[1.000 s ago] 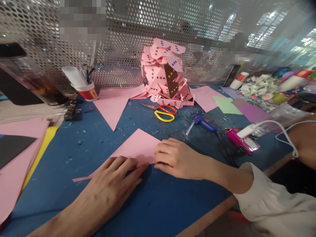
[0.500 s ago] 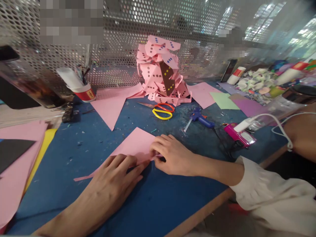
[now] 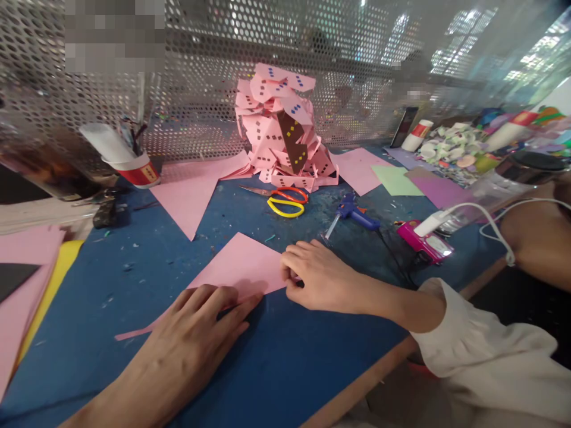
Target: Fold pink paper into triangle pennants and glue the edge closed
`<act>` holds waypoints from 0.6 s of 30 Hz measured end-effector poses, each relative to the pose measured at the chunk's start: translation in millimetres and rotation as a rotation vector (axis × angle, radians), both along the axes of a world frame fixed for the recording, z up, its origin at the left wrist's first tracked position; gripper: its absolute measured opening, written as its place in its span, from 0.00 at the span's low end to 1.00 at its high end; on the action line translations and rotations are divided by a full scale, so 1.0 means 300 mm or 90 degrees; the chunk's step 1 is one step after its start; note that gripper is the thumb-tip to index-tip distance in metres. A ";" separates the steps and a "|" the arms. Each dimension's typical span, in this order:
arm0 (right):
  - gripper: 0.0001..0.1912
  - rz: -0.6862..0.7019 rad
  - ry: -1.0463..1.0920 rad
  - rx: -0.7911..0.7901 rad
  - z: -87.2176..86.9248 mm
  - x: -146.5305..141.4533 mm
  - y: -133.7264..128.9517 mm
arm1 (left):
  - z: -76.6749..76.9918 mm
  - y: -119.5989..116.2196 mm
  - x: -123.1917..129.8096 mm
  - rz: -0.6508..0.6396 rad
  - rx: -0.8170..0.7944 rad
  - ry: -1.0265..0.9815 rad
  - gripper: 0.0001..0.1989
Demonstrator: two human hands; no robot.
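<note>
Head view: partly under the spread left hand [image 3: 191,327], the pink sheet [image 3: 243,264] looks light, creasable, best held where the right hand [image 3: 319,276] pinches.

Plain pink paper sheet [image 3: 243,261]; pink paper sculpture [image 3: 264,128] with brown and blue squares, one brown panel [image 3: 288,142] yellow-spotted; red-and-yellow scissor handles [image 3: 288,201]; blue glue gun [image 3: 359,216].

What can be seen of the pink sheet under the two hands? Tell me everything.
The pink sheet is plain, thin and paper-like, lying mostly flat on the blue table, one corner pointing away from the person. The left hand rests across its near side; the right hand covers its right corner, so any fold there is hard to tell. A narrow pink strip, seemingly part of it, juts out left past the left hand.
</note>
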State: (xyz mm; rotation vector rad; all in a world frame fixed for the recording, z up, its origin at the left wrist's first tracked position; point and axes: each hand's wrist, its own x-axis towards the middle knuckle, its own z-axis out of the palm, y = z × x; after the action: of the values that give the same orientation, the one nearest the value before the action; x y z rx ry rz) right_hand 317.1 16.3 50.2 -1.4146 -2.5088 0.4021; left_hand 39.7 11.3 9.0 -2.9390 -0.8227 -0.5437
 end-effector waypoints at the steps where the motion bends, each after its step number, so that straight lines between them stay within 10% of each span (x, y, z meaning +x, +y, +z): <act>1: 0.04 -0.002 -0.002 -0.003 0.002 0.005 0.000 | -0.002 0.000 -0.002 0.002 -0.004 -0.001 0.18; 18: 0.04 0.014 -0.100 -0.027 0.055 0.068 0.001 | 0.019 0.006 0.009 -0.007 0.012 -0.014 0.19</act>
State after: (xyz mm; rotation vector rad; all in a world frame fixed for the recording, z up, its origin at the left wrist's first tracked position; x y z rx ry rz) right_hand 337.6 16.7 66.6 -1.4894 -2.6567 0.3644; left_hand 42.5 13.2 14.8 -2.9282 -0.7988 -0.5817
